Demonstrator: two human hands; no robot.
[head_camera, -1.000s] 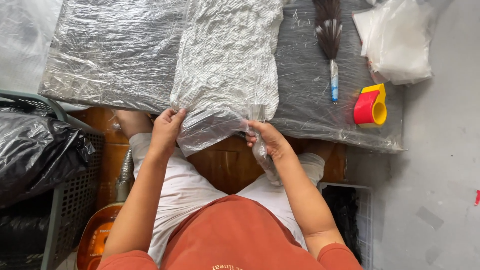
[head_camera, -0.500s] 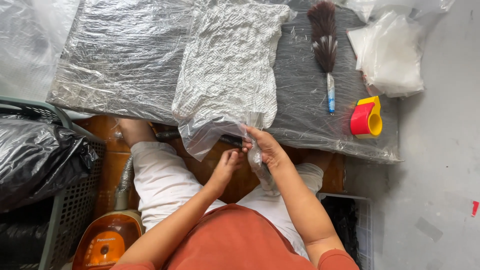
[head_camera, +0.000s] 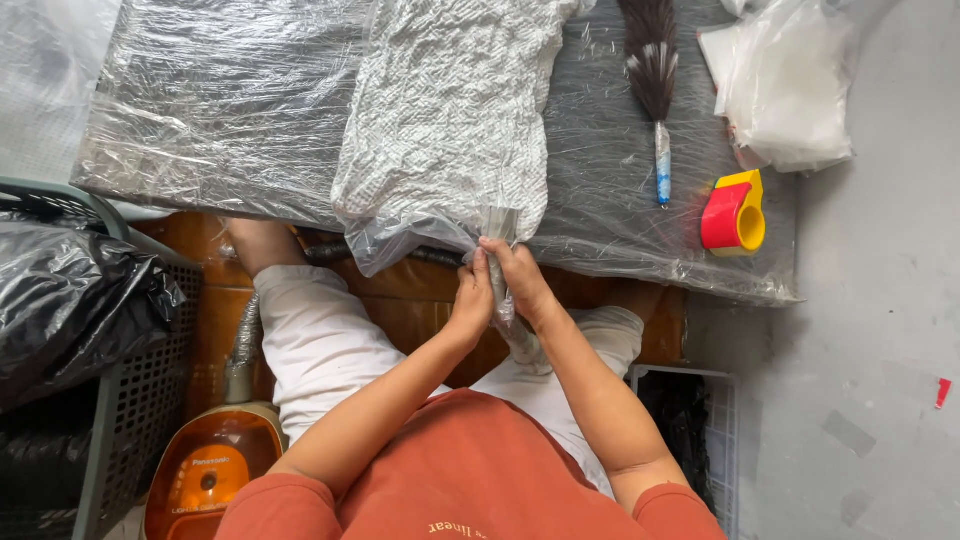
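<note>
A clear plastic bag (head_camera: 450, 130) stuffed with white patterned cloth lies on the grey table (head_camera: 220, 100), which is covered in plastic film. The bag's open end hangs over the table's near edge and is gathered into a twisted neck (head_camera: 505, 300). My left hand (head_camera: 472, 300) and my right hand (head_camera: 520, 278) are both closed around that neck, side by side, just below the table edge and above my lap.
A feather duster (head_camera: 655, 80) and a red and yellow tape dispenser (head_camera: 735, 212) lie on the table's right part, next to a pile of clear bags (head_camera: 790, 80). A crate holding a black bag (head_camera: 70, 310) stands at left, an orange vacuum cleaner (head_camera: 205, 475) below, a dark crate (head_camera: 690, 420) at right.
My left hand left the bag's left corner and came across to the right hand. The bag's open end is now bunched into a neck held by both hands.
</note>
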